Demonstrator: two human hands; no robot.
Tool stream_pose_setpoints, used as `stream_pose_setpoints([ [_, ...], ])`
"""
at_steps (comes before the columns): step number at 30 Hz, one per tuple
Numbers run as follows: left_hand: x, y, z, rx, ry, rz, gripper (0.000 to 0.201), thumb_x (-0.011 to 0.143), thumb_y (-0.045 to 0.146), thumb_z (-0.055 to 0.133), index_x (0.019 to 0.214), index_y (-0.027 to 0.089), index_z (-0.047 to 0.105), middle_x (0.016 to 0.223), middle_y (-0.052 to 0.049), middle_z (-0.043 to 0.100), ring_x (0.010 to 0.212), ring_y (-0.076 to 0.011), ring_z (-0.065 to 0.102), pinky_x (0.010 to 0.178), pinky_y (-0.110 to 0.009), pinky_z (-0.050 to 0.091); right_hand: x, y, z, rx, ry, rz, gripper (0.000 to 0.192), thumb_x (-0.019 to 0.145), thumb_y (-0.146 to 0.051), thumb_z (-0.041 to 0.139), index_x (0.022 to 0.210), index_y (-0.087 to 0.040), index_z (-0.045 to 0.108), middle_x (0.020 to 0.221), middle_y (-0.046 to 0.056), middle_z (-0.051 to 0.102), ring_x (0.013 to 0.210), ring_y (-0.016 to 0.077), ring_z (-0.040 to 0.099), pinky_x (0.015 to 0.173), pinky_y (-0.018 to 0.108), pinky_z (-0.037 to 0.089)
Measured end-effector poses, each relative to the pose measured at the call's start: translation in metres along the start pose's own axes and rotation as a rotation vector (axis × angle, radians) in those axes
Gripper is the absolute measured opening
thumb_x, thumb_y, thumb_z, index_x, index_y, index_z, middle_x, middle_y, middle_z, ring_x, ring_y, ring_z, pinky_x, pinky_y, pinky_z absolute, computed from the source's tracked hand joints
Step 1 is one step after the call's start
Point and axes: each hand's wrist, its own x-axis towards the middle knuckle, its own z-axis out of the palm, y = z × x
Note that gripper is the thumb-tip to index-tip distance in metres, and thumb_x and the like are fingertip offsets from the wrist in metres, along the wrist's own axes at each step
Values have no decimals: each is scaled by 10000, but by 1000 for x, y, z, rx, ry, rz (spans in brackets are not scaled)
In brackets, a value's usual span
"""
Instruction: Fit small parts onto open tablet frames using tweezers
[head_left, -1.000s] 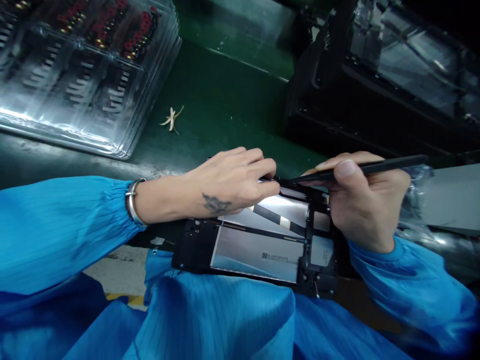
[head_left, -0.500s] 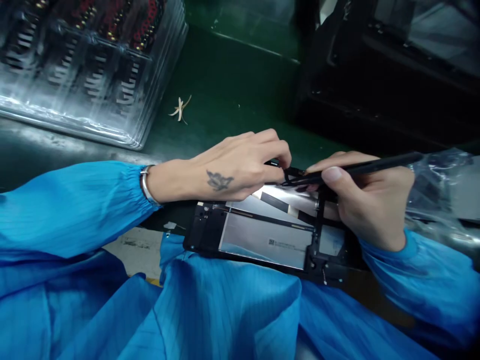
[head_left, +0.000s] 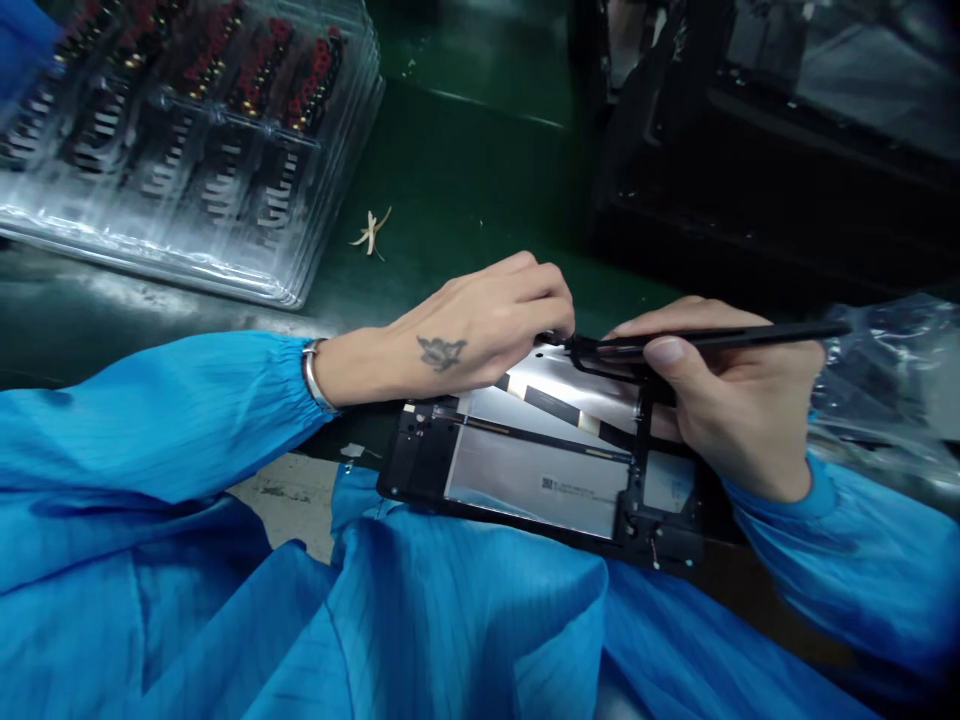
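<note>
An opened tablet [head_left: 536, 470] with a black frame and silver metal panels lies close to my body, its inside facing up. My left hand [head_left: 487, 325] is over its far edge, fingers curled and pinched together near a small dark part; what they grip is hidden. Black tweezers [head_left: 750, 336] are held in my right hand [head_left: 735, 400] between thumb and fingers. Their tips point left and reach the tablet's far edge, right beside my left fingertips. Dark strips with pale patches cross the silver panel below my left hand.
Stacked clear plastic trays [head_left: 247, 240] with circuit boards and red wires stand at the upper left. Pale twisted strips [head_left: 370, 234] lie on the green table [head_left: 472, 170]. A large black box [head_left: 750, 190] is at the upper right, a clear plastic bag [head_left: 862, 390] below it.
The tweezers lie flatter, and my left fingers have shifted slightly left, baring more of the silver panel. The whole view has shifted a little, so trays and tablet appear farther right.
</note>
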Motion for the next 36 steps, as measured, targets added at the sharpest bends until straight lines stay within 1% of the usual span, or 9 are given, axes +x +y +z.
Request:
stream_pose_setpoints([
  [3, -4, -2, -4, -8, 2, -1, 316, 1035, 93, 403, 1052, 179, 707, 1167, -89, 705, 1029, -205, 648, 852, -353, 565, 0, -1, 0, 15, -12, -16, 76, 963, -221, 744, 975, -234, 818, 927, -2, 783, 850, 118, 713, 725, 246, 565],
  [7, -15, -4, -11, -4, -56, 63, 353, 1061, 133, 408, 1204, 202, 723, 1251, -105, 681, 1114, -228, 639, 872, -365, 579, 0, 0, 1, 12, -10, 34, 81, 975, -242, 734, 966, -226, 812, 917, -2, 778, 821, 107, 712, 696, 236, 555],
  [11, -21, -4, -11, 31, -107, 34, 390, 1066, 123, 372, 1249, 170, 714, 1294, -134, 654, 1140, -246, 620, 881, -385, 583, 3, -1, 1, 9, 15, 17, 82, 974, -246, 737, 968, -231, 817, 907, 0, 778, 805, 112, 719, 683, 236, 573],
  [17, -22, -6, -4, 83, -56, 43, 385, 1059, 150, 399, 1276, 255, 699, 1298, -88, 621, 1123, -239, 601, 800, -334, 560, 3, -8, 4, 67, 37, 46, 83, 966, -275, 755, 1009, -262, 825, 901, -6, 780, 750, 144, 760, 645, 253, 643],
  [19, -22, -5, -5, 84, -102, 24, 396, 1054, 147, 399, 1283, 266, 699, 1313, -88, 610, 1149, -250, 596, 786, -328, 555, 3, -9, 5, 77, 31, 63, 82, 957, -276, 769, 1009, -252, 828, 900, -8, 782, 765, 145, 773, 659, 240, 650],
  [22, -21, -4, -8, 78, -146, -6, 397, 1056, 144, 397, 1303, 237, 693, 1338, -109, 605, 1182, -267, 597, 801, -341, 565, 3, -10, 7, 78, 25, 91, 97, 962, -304, 765, 1018, -255, 828, 917, -12, 777, 795, 144, 773, 692, 252, 651],
  [27, -22, -6, -6, 36, -14, 11, 395, 1032, 73, 384, 1275, 150, 686, 1278, -131, 649, 1129, -232, 632, 910, -368, 581, 3, -9, 10, 24, 19, 5, 92, 975, -286, 739, 1011, -262, 820, 917, -2, 763, 812, 147, 711, 690, 291, 582],
  [31, -23, -10, -2, -9, 77, -38, 388, 999, 22, 397, 1240, 135, 678, 1218, -112, 680, 1115, -195, 659, 919, -328, 580, 2, -7, 12, -20, -16, -41, 88, 950, -235, 756, 1003, -269, 819, 919, 11, 770, 823, 169, 698, 687, 310, 559],
  [36, -22, -9, -2, -38, 70, -66, 399, 991, 19, 391, 1239, 146, 676, 1209, -104, 683, 1100, -183, 665, 898, -313, 578, 1, -7, 12, -50, -65, -76, 128, 940, -232, 765, 1024, -311, 822, 948, 7, 785, 853, 194, 715, 717, 336, 563],
])
